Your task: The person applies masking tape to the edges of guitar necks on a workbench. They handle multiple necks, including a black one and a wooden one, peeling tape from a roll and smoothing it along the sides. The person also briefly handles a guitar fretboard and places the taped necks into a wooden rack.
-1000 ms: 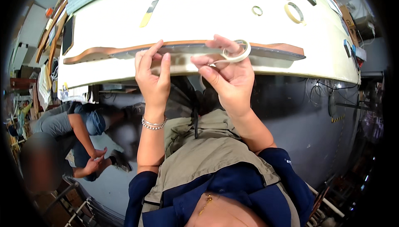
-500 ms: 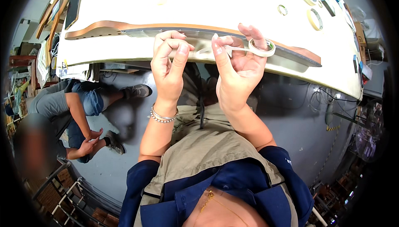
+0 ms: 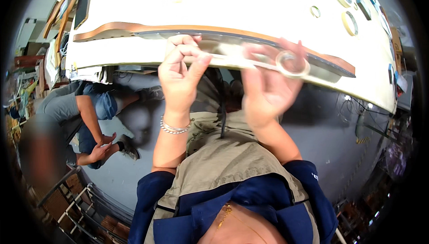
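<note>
- The wooden bar (image 3: 107,29), long and brown with a dark strip along its near side, lies across the desk (image 3: 147,2).
- Left hand (image 3: 178,76): in front of the bar's middle, its grip pinched on the free end of the tape strip (image 3: 228,60) between thumb and finger.
- Right hand (image 3: 270,94): in front of the bar's right half and blurred; the tape roll (image 3: 305,68) sits around its fingers. Whether the grip is clenched, I cannot tell.
- The strip runs between the hands, roughly along the bar's near side; contact with the bar cannot be judged.
- Beyond the bar's right half: more tape rolls (image 3: 344,23) and a grey block (image 3: 363,7).
- Beyond its left end: a black phone (image 3: 83,7).
- Left and nearer than the bar: a seated person (image 3: 58,103).
</note>
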Demonstrator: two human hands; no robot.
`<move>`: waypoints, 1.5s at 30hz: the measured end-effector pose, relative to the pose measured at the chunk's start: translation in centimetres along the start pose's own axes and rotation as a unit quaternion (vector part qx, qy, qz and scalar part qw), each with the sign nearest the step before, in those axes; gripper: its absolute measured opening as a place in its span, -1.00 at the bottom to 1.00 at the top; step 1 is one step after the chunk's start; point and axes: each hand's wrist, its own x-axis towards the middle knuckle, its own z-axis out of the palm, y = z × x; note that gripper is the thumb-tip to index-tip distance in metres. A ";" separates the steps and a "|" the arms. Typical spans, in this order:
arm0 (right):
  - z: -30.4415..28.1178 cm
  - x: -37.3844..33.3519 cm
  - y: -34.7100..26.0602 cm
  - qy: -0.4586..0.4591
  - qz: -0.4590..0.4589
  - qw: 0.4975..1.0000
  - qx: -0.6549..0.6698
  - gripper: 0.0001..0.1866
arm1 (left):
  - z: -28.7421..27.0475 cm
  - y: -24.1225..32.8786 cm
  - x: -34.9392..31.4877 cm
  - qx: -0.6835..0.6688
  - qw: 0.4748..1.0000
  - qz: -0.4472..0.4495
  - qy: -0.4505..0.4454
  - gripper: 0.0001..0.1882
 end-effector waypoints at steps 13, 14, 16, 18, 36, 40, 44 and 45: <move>-24.2 4.8 -4.0 0.212 0.102 0.938 -0.256 -0.46 | -11.6 4.8 6.0 0.111 0.960 -0.257 0.007 -0.91; -24.3 4.9 -3.8 0.219 0.104 0.939 -0.245 -0.46 | -11.5 4.7 6.1 0.111 0.959 -0.262 0.003 -0.91; -24.5 4.9 -3.7 0.229 0.112 0.930 -0.264 -0.47 | -11.4 4.8 6.3 0.110 0.956 -0.272 -0.007 -0.90; -24.2 5.0 -3.6 0.239 0.111 0.926 -0.271 -0.48 | -11.2 5.1 6.7 0.124 0.946 -0.298 0.008 -0.90; -23.5 5.1 -3.9 0.258 0.111 0.906 -0.317 -0.54 | -10.3 6.0 7.7 0.161 0.910 -0.379 0.045 -0.86; -23.3 5.0 -3.9 0.262 0.114 0.905 -0.316 -0.53 | -10.6 5.8 7.0 0.195 0.931 -0.298 0.084 -0.78; -23.3 5.0 -3.9 0.261 0.115 0.900 -0.329 -0.53 | -10.2 4.8 4.6 0.442 0.875 0.196 0.005 -0.75; -23.5 4.9 -3.8 0.258 0.113 0.903 -0.326 -0.52 | -9.4 5.1 4.4 0.511 0.824 0.239 -0.048 -0.76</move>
